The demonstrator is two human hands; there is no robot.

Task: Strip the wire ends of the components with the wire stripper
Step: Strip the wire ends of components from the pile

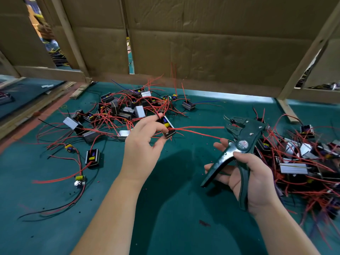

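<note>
Far left on the green table (174, 227), a few loose pieces lie apart from the rest: a black boxed unit (92, 159) with a yellow part inside, and nearer the edge a small yellow-topped part (80, 180), both trailing long red and black leads. Beyond them, toward the middle, sits a tangled pile of components (125, 111), black and silver blocks knotted in red wire.

The left hand (141, 142) is raised just in front of that pile, thumb and fingertips pinching one component (168, 127), a little black case with a yellow part showing. Its two red wires (198, 128) stretch out to the right, and their tips end just beside the head of the wire stripper (241, 144), apart from it.

The right hand (252, 177) has the stripper, fingers curled round one handle and the palm against the other. The handles are spread wide and the jaws stand open, pointing left at the wires.

To the right of that hand lies a second heap of components (301, 162), thick with red leads. A cardboard wall (202, 43) on a wooden frame closes off the back of the table
</note>
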